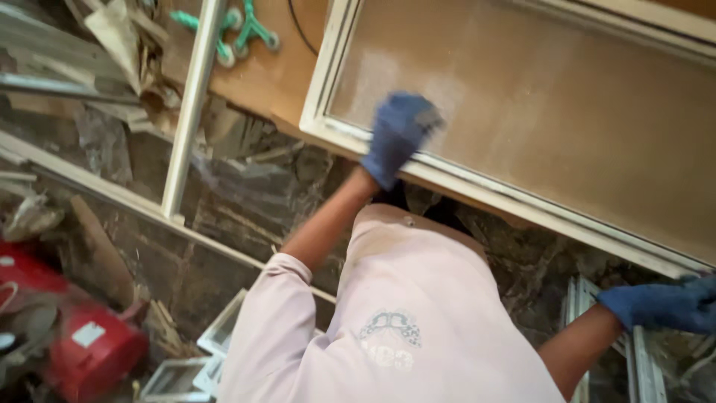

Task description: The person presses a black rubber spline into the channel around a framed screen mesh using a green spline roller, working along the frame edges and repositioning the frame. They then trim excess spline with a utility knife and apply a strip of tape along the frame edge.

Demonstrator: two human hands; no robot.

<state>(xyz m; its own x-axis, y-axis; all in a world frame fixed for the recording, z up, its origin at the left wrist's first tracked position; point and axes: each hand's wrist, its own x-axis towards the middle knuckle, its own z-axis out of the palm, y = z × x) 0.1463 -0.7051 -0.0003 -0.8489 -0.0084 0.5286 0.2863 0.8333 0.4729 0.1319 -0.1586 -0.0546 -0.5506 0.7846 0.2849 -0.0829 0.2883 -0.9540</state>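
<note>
light: soft, even daylight | shadows: faint | glare: pale sheen on glass pane (537,112) | blur: motion-smeared throughout

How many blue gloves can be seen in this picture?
2. One glove is on the left hand, pressed on the white frame. The other glove is at the right edge, low. None seems hidden.

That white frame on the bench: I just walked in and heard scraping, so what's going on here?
A person in a pale pink shirt leans over a large white-framed panel lying on a wooden bench. Their left hand, in a blue glove, presses on the panel near its lower frame rail. Their right hand, also gloved, rests on the frame's edge at the far right. Loose white frame pieces and a red machine lie around the floor.
</note>
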